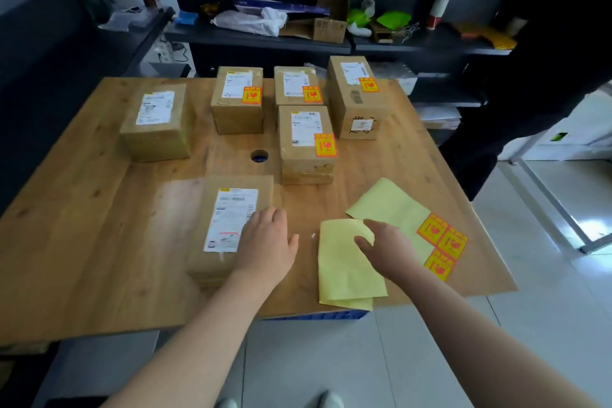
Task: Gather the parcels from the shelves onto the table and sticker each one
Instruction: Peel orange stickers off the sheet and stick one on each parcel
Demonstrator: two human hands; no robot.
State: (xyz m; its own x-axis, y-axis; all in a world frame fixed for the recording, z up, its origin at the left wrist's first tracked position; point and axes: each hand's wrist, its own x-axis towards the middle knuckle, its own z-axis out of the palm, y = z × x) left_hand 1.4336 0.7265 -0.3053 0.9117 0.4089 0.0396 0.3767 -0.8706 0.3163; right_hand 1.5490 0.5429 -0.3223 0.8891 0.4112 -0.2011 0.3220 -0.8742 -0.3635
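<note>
Lying open on the near brown cardboard parcel is the left hand; the right hand's grip on the edge-side yellow paper sheet cannot be told.

I see a wooden table with a round cable hole near its middle. Beyond its far edge stand dark shelves cluttered with odds and ends. Glossy pale floor tiles reflect daylight past the right edge, where a person in black stands.
</note>
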